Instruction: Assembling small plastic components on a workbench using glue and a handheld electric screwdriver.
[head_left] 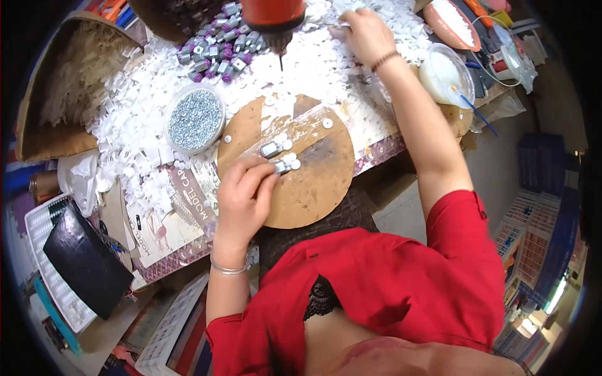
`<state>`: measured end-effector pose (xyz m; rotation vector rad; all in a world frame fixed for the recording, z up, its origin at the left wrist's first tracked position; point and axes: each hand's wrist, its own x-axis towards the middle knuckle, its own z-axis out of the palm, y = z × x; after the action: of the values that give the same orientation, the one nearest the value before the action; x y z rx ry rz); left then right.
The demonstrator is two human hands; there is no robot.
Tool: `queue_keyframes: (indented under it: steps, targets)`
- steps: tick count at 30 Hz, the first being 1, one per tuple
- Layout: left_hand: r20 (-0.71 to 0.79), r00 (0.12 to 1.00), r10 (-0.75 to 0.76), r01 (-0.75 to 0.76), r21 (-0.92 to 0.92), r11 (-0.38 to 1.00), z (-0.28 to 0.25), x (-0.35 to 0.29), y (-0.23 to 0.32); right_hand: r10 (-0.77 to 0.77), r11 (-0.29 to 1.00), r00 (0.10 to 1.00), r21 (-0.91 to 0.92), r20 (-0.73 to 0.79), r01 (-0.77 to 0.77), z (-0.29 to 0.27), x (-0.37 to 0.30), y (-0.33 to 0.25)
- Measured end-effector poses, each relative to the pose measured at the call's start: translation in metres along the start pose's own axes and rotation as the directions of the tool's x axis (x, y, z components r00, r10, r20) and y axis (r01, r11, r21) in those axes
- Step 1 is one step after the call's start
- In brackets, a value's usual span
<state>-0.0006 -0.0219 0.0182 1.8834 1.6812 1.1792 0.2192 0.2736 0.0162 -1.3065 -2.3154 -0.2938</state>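
Note:
My left hand (243,195) rests on a round brown board (316,197). Its thumb and fingers close on a small grey block with white wheels (290,162). Just beyond lies a second grey block (270,149) with white wheels beside it, and a loose white disc (327,123) sits farther right. My right hand (371,39) reaches out to the far right, over a heap of small white plastic pieces (313,81). Its fingers are bent together among them, and what they hold is hidden. An orange-red power screwdriver (273,11) points its bit down beyond the board.
A tub of small silvery metal parts (195,119) stands left of the board. Grey and purple blocks (219,53) are heaped behind it. At right are a tub of whitish paste (442,75) with a blue stick and a pink basket (453,24). A torn carton (69,88) sits far left.

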Motion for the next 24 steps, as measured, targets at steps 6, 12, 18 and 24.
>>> queue_keyframes:
  steps: [6,12,18,24]
  targets:
    - [-0.143,0.989,-0.036,0.044,0.051,0.998,-0.014,0.007,-0.016,0.033,0.996,0.994,-0.087,0.106,-0.024,-0.047,0.006,-0.01]
    - [-0.271,0.932,0.242,-0.23,0.074,0.97,-0.011,0.057,-0.005,-0.547,0.482,0.809,0.871,0.216,0.093,-0.076,-0.041,-0.116]
    - [0.153,0.83,-0.536,0.334,-0.906,0.259,-0.007,0.027,-0.003,-0.435,0.571,0.9,0.762,-0.035,0.305,-0.078,-0.091,-0.122]
    - [0.027,0.847,-0.531,0.399,-0.692,0.601,0.005,0.011,-0.003,-0.468,0.617,0.88,0.743,0.08,0.26,-0.063,-0.096,-0.115]
